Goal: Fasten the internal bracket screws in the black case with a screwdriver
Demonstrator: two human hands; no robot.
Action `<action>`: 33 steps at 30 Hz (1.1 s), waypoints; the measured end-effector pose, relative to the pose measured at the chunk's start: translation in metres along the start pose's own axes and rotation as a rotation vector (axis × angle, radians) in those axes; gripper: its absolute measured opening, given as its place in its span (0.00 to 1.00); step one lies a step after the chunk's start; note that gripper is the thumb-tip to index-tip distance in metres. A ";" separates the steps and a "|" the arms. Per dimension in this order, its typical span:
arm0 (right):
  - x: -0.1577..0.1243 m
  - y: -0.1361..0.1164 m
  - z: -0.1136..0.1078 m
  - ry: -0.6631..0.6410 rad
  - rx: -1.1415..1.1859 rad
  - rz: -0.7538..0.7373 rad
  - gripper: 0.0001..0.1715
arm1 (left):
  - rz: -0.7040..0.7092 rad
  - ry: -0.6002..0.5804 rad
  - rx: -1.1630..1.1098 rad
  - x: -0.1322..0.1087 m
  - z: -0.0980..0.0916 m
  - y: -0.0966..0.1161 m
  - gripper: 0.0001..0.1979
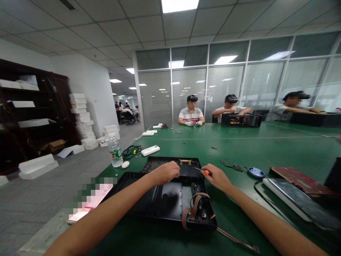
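Note:
An open black casing point(160, 202) lies on the green table, with striped ribbon cables point(196, 208) at its right end. Behind it, a black panel point(157, 163) bears a small brass-coloured part point(185, 161). My left hand point(166, 172) is over the edge between casing and panel, fingers curled down; whatever its fingertips hold is hidden or too small to name. My right hand point(216, 176) is closed round a screwdriver with an orange handle point(206, 172), its thin shaft pointing left over the panel.
At left stand a water bottle point(115, 152), a white oval object point(125, 164) and black cable point(131, 151). A blue round object point(256, 172), a white-edged device point(301, 202) and a red board point(303, 181) lie right. Several people sit across the table, beside black cases point(241, 120).

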State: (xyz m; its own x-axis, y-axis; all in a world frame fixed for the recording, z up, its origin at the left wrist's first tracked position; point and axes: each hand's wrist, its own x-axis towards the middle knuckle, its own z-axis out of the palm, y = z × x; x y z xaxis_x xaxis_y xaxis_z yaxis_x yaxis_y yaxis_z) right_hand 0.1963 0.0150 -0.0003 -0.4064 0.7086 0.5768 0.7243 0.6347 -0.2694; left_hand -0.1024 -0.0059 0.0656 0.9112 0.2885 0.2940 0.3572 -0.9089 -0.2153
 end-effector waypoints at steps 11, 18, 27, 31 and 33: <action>-0.007 0.018 0.001 -0.043 -0.026 0.035 0.14 | -0.070 0.012 -0.220 0.073 0.067 0.020 0.06; -0.005 0.018 0.001 -0.103 -0.037 0.026 0.15 | -0.067 0.069 -0.284 0.062 0.075 0.022 0.11; -0.007 0.014 0.003 -0.143 -0.029 -0.012 0.15 | -0.083 -0.002 -0.293 0.059 0.069 0.021 0.11; -0.007 0.012 0.003 -0.125 0.002 0.014 0.15 | -0.115 0.001 -0.282 0.059 0.070 0.022 0.09; -0.006 0.011 0.004 -0.115 0.014 0.028 0.16 | -0.132 0.009 -0.281 0.060 0.071 0.021 0.09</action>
State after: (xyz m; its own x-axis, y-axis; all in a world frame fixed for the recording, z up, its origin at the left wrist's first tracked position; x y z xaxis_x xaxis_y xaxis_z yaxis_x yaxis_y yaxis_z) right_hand 0.2051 0.0188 -0.0097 -0.4477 0.7563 0.4771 0.7285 0.6179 -0.2958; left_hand -0.0260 0.0134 0.0125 0.8583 0.4085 0.3105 0.4008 -0.9116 0.0912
